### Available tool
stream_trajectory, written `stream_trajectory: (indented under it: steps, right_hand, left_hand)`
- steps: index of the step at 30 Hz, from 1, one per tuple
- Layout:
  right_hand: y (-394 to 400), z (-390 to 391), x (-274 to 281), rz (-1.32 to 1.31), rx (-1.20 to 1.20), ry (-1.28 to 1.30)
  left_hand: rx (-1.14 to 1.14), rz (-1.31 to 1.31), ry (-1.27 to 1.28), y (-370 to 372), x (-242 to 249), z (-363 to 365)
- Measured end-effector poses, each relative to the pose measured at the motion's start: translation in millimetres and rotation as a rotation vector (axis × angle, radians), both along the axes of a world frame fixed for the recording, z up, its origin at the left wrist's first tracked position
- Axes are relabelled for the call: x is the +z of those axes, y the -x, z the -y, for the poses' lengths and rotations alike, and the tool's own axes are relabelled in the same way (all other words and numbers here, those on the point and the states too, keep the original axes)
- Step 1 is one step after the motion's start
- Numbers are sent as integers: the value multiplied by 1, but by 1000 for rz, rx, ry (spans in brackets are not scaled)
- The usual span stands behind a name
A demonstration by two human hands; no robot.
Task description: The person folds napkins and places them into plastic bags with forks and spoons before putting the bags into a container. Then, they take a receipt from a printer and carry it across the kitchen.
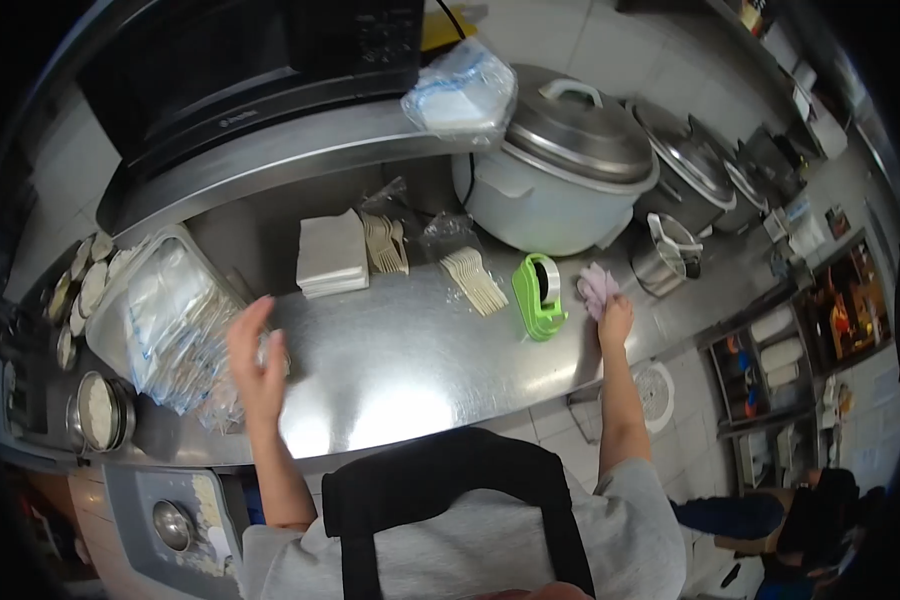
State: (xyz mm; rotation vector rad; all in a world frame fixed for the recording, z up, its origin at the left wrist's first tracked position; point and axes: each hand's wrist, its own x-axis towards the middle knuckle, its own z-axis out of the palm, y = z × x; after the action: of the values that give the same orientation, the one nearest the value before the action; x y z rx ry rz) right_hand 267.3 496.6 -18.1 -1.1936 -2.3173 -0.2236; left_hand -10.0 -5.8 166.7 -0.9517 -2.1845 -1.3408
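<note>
My right hand [616,322] is closed on a crumpled pinkish cloth [596,288] at the right part of the steel counter [400,350]. Just left of the cloth stands a bright green tape dispenser [541,310] with a roll of tape. My left hand [257,362] is raised with fingers apart and nothing in it, close to a tray heaped with clear plastic packets [175,345]. Between the hands lie a stack of white napkins [331,255], some pale forks [385,242] and another bunch of forks [474,282] by clear plastic wrapping.
A large lidded rice cooker [560,180] and more lidded pots [685,160] line the back right. A metal jug [667,255] stands past the cloth. Above the counter sits a black microwave [260,70]. Metal bowls [105,410] are at left; a grey tub [135,530] is below. Another person [810,520] is at lower right.
</note>
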Motion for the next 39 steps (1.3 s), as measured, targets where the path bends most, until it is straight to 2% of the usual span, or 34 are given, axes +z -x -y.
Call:
stream_trajectory:
  steps: [1, 3, 4, 6, 7, 9, 10, 11, 12, 14, 16, 18, 20, 22, 24, 26, 28, 30, 32, 34, 36, 39]
  right_hand:
    - [2, -6, 7, -10, 18, -18]
    - [5, -13, 22, 264, -49, 131]
    - [14, -8, 45, 257, -38, 118]
    - [37, 0, 107, 382, 54, 528]
    - [49, -14, 113, 229, 233, 497]
    - [89, 40, 194, -64, 504, 296]
    - [110, 69, 226, -269, 686, -28]
    - [128, 102, 263, -303, 756, -152]
    - [147, 127, 283, -445, 833, -339]
    - [182, 150, 309, -341, 963, -640]
    - [218, 159, 317, -86, 834, -747]
    - [251, 143, 307, 51, 703, -751]
    - [250, 146, 318, 110, 751, -648]
    - [257, 138, 315, -46, 794, -819]
    - [251, 144, 316, -129, 854, -773]
    - [251, 145, 317, -103, 771, -718]
    - [254, 145, 319, -143, 777, -531]
    - [255, 143, 321, -158, 770, -461]
    - [254, 143, 322, -133, 781, -453]
    - [252, 147, 322, -157, 762, -492]
    - [253, 150, 324, -202, 677, -720]
    - [255, 150, 322, -264, 659, -694]
  left_hand:
    - [-80, -55, 28, 0, 5, -15]
    - [-204, -141, 69, -2, 21, -40]
    - [-191, -149, 59, -1, 29, -50]
    - [-325, -218, 49, 2, 48, -67]
    - [-313, -223, 36, 5, 59, -76]
    - [-368, -324, 21, 13, 79, -94]
    - [-373, -349, 0, 19, 87, -108]
    - [-382, -374, -17, 26, 94, -123]
    - [-387, -380, -17, 31, 101, -138]
    - [-343, -569, -25, 41, 116, -167]
    - [-321, -607, -6, 48, 123, -187]
    - [-336, -652, 5, 51, 125, -203]
    - [-291, -722, 56, 64, 121, -212]
    - [-298, -729, 102, 69, 116, -216]
    - [-313, -692, 90, 71, 113, -225]
    - [-326, -605, 111, 80, 111, -239]
    - [-336, -518, 106, 73, 119, -245]
    - [-379, -526, 56, 76, 118, -256]
    - [-329, -553, 8, 77, 117, -263]
    - [-322, -554, -9, 80, 116, -269]
    - [-283, -553, -31, 81, 114, -273]
    - [-282, -563, -55, 74, 111, -277]
